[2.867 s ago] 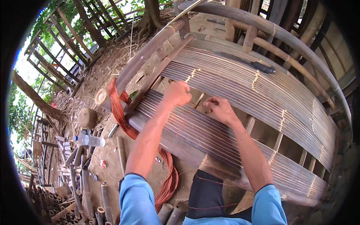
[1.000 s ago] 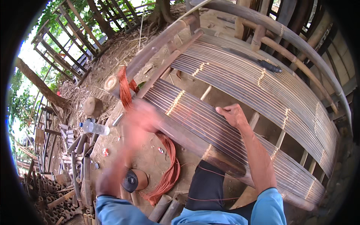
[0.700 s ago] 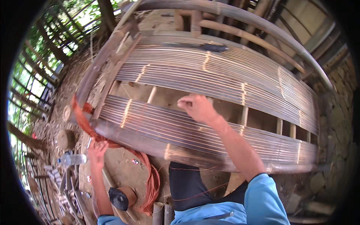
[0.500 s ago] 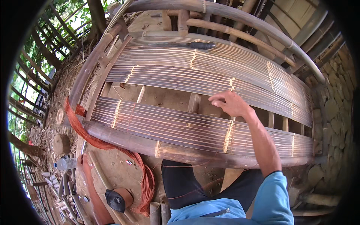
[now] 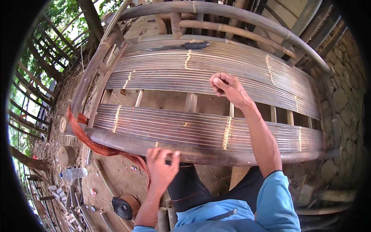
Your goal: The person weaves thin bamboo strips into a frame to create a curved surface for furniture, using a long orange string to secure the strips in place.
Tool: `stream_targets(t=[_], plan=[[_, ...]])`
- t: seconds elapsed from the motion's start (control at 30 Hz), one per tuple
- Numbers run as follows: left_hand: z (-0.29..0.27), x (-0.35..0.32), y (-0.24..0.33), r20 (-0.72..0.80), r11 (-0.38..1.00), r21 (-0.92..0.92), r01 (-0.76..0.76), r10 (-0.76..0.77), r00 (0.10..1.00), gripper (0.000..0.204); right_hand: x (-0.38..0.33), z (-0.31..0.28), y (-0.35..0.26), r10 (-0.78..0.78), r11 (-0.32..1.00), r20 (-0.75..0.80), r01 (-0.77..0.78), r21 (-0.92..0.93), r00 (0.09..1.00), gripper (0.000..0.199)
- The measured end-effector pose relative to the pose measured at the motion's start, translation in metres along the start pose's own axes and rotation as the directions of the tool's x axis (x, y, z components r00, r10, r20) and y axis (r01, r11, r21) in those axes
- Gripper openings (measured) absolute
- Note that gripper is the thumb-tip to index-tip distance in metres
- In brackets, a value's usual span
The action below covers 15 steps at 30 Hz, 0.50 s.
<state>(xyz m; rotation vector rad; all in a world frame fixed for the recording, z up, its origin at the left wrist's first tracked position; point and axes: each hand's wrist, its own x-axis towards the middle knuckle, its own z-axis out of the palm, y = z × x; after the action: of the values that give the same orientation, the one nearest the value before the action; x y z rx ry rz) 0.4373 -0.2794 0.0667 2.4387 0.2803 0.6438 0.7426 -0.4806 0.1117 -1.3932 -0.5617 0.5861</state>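
Note:
A bamboo bench frame (image 5: 112,144) holds panels of dark split-bamboo slats (image 5: 162,122), bound by pale lashings (image 5: 227,133). My right hand (image 5: 228,88) is raised over the middle slat panel (image 5: 170,80), its fingers curled into a pinch; anything in them is too small to make out. In front of the near rail, my left hand (image 5: 161,170) has thumb and fingers apart, with nothing visible in it. Beside it hangs a bundle of red-orange cord (image 5: 92,144), draped over the rail's left end. Thin red strands cross the near panel and my lap.
A knife with a black handle (image 5: 196,45) lies on the far slats. At the left on the ground are a clear plastic bottle (image 5: 73,173), a round log piece (image 5: 66,156), bamboo offcuts (image 5: 73,199) and a black-and-brown round object (image 5: 125,206). A stone wall (image 5: 342,102) stands at the right.
My left hand has come from beside the bottle to the near rail. My right hand has risen slightly toward the far side, its fingers more curled. The view has shifted a little.

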Motion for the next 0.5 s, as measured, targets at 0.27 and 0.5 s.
stream_targets(t=[0.27,0.5], plan=[[0.091,0.003,0.080,0.114,0.972,0.039,-0.232,0.227,0.967,0.043,-0.104,-0.041,-0.004,0.043,0.588,-0.174,-0.166,-0.792,0.984,0.020],[0.105,-0.002,0.082,0.127,0.975,0.016,-0.223,0.220,0.967,0.024,-0.092,-0.033,0.036,-0.152,0.570,0.038,0.119,-0.813,0.988,0.023]])
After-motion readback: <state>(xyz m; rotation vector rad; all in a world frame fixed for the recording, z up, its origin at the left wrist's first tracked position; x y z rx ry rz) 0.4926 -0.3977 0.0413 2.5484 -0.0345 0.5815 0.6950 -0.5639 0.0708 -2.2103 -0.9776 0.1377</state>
